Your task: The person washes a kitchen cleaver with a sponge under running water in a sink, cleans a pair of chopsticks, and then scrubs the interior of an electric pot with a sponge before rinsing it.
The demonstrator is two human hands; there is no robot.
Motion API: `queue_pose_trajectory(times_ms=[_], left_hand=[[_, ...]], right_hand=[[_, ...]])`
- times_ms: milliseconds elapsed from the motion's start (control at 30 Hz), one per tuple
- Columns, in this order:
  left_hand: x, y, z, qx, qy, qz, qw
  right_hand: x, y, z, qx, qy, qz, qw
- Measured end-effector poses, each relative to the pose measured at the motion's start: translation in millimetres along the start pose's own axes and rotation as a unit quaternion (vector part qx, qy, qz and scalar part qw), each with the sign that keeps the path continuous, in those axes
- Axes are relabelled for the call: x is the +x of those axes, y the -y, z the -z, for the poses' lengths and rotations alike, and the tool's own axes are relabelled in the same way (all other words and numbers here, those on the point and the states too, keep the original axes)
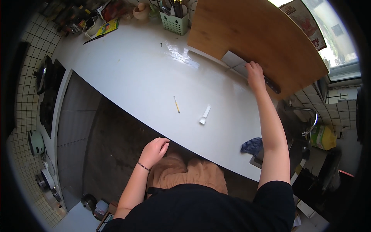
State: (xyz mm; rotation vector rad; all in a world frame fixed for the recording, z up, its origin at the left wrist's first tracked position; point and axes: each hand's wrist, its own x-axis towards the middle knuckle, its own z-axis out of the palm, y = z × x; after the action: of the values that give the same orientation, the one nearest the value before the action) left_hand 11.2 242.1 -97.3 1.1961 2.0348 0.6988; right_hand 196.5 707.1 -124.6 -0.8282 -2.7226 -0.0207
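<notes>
My right hand reaches to the back of the white countertop, its fingers over a cleaver that rests against a large wooden board. The cleaver's dark handle extends to the right past my wrist. A thin line runs leftward from my fingertips across the blade; I cannot tell what it is or what the fingers grip. My left hand hovers by the counter's front edge, fingers loosely curled, with nothing visible in it. On the counter lie a white plastic scoop and a slim yellow-handled tool.
Clear plastic film lies near the board. A green utensil basket stands at the back. A blue striped cloth lies near the sink at right, below a faucet. A lidded pan is on the stove at left.
</notes>
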Motion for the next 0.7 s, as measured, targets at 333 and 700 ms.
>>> queue_pose_trajectory(times_ms=[333, 700], left_hand=[[3, 1, 6, 0.03, 0.004, 0.015, 0.999], [67, 59, 57, -0.009, 0.01, -0.01, 1.0]], right_hand=[[-76, 167, 6, 0.115, 0.263, -0.2, 0.937], [-142, 246, -47, 0.133, 0.252, -0.286, 0.915]])
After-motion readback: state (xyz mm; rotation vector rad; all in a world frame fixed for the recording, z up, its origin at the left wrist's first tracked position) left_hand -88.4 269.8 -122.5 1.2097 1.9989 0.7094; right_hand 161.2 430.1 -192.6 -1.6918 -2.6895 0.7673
